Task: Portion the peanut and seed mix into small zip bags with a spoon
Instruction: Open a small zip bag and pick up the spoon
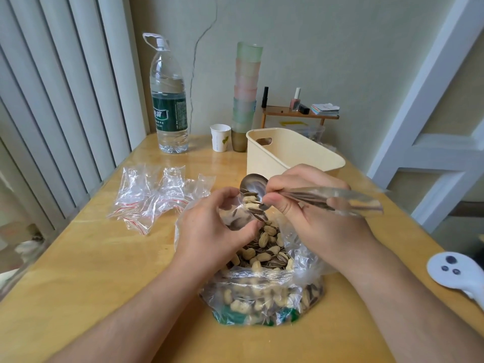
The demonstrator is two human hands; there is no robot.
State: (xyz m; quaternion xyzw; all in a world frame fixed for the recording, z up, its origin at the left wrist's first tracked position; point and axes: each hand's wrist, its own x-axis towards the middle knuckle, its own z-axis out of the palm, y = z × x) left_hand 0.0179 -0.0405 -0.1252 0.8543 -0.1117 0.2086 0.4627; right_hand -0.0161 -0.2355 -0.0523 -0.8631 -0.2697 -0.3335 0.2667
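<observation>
Your right hand [309, 205] grips the metal spoon [255, 189], tipping mix; your left hand [214, 226] pinches a small clear zip bag [233, 213]. The cream plastic bin [290, 153] crowds twelve o'clock on the yellow wooden table [91, 271]; nine o'clock lies open.

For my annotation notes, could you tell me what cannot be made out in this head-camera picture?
- Small zip bag being filled: mostly hidden behind the left hand.
- Spoon handle: blurred and glary beyond the right hand.
- Water bottle label: print too small to read.
- Cream bin: its walls hide the inside.
- White controller: cut off by the right edge.
</observation>
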